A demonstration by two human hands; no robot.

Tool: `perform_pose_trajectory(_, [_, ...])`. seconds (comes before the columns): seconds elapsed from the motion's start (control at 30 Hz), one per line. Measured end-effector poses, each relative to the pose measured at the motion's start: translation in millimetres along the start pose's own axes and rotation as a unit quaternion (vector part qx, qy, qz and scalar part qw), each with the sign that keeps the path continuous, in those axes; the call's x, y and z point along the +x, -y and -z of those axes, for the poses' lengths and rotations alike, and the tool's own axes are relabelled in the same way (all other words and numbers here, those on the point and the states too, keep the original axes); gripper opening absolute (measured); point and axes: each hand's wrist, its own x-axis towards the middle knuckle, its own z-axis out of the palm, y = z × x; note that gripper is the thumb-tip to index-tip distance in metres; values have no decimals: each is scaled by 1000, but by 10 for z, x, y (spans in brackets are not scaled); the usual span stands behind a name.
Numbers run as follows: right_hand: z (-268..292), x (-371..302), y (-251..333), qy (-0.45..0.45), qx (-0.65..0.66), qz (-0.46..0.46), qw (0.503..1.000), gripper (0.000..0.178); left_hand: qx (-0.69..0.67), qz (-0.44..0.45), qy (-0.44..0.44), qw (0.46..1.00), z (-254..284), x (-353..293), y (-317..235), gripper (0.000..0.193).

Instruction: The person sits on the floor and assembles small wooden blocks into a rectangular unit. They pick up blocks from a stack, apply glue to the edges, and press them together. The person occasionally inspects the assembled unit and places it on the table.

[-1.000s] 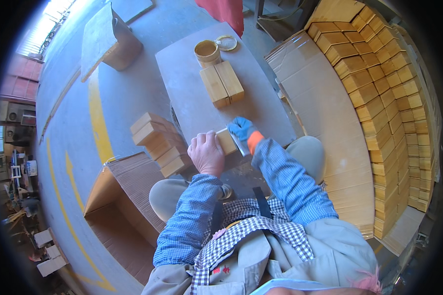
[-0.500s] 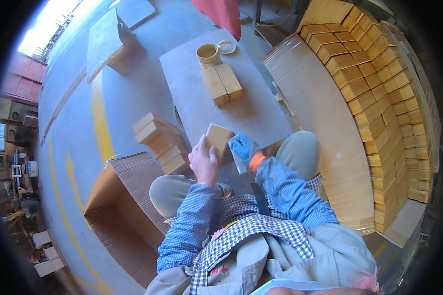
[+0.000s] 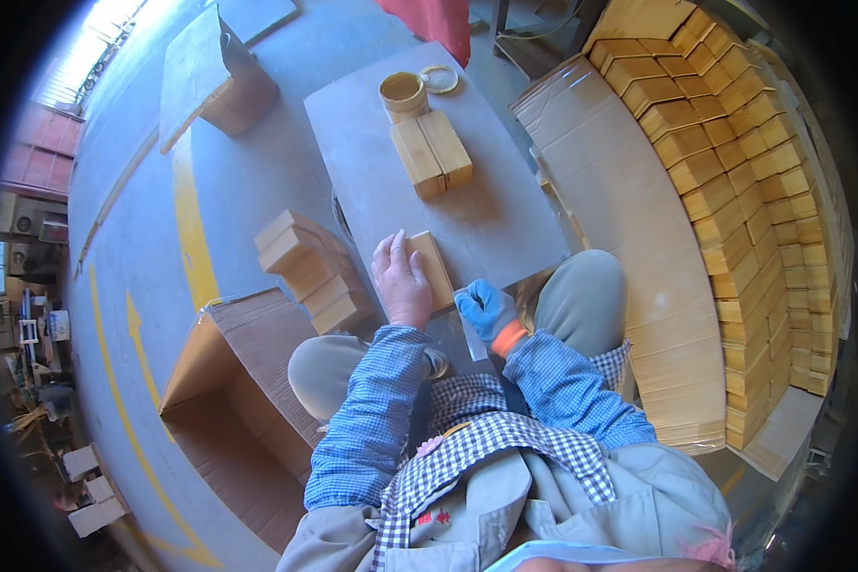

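A light wooden block [image 3: 433, 271] lies near the close edge of the grey tabletop [image 3: 505, 234]. My bare left hand [image 3: 402, 281] is along its left side, thumb against the block and the other fingers stretched forward. Just right of the block, my right hand [image 3: 486, 311], in a blue glove with an orange cuff, is closed round a thin pale flat strip [image 3: 473, 341] that points down toward my lap. Its exact kind cannot be made out. Farther up the table, two wooden blocks [image 3: 431, 153] sit side by side against an open tub [image 3: 403, 95] of yellowish stuff.
A round lid [image 3: 439, 79] lies by the tub. Left of the table stands a stack of wooden blocks [image 3: 313, 262], with an open cardboard box [image 3: 243, 419] nearer me. On the right, many yellowish blocks [image 3: 725, 191] are piled behind a cardboard flap [image 3: 629, 238].
The block, earlier raised and tilted between my hands, now lies flatter on the table. My left hand has moved slightly forward, and my right hand has shifted a little right and nearer me.
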Motion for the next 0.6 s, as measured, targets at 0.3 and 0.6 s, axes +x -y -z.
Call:
perform_pose_trajectory(0.3, [-213,627,284,-66,-191,49,978,23,23,-12,0,1000,-6,91,-21,40])
perform_pose_trajectory(0.6, [-81,630,270,-20,-102,76,992,23,-8,7,-8,1000,-32,107,-8,39])
